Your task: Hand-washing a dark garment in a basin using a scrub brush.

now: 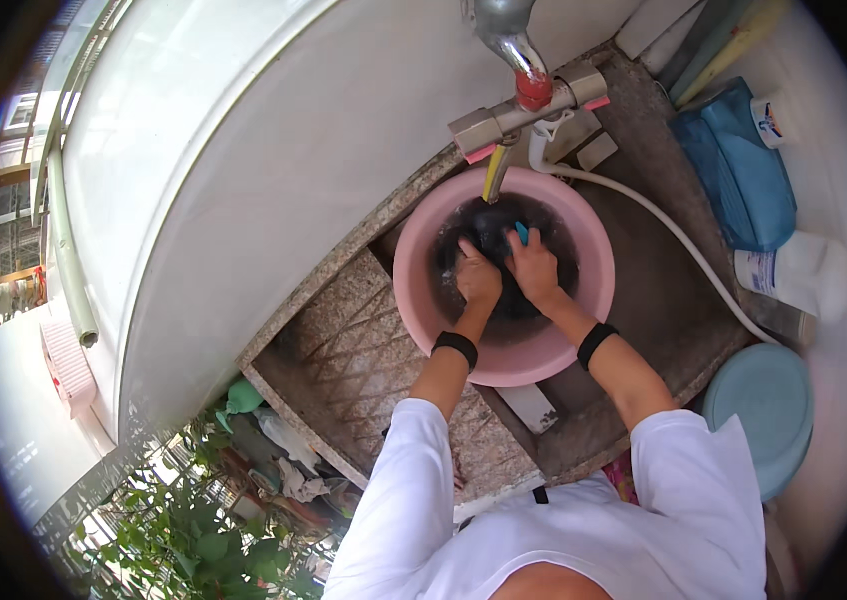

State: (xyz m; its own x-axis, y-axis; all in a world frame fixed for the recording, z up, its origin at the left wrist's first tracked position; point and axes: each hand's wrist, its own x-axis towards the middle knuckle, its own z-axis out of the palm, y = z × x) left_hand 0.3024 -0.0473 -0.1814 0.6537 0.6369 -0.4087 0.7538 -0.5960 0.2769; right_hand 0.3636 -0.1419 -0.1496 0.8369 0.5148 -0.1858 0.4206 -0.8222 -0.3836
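Observation:
A pink basin [405, 290] holds dark water and a dark, wet, cloth-like item [491, 232]; its exact kind is hard to make out. Over the basin's left half, my left hand [479, 278] has its fingers closed on the dark item. My right hand [535, 268] is beside it on the right, its fingers bent round a small bright blue object [521, 233]. Only the end of that object shows, so its kind cannot be told. The fingertips of both hands are partly lost against the dark item.
Above the basin is a metal tap [528, 105] with a yellow-striped spout tube [494, 174]. A white hose [678, 235] curves right over the stone sink [343, 350]. Blue bag-like container [738, 165], white bottle [793, 270] and round blue-green lid [761, 415] stand right; plants [203, 530] lower left.

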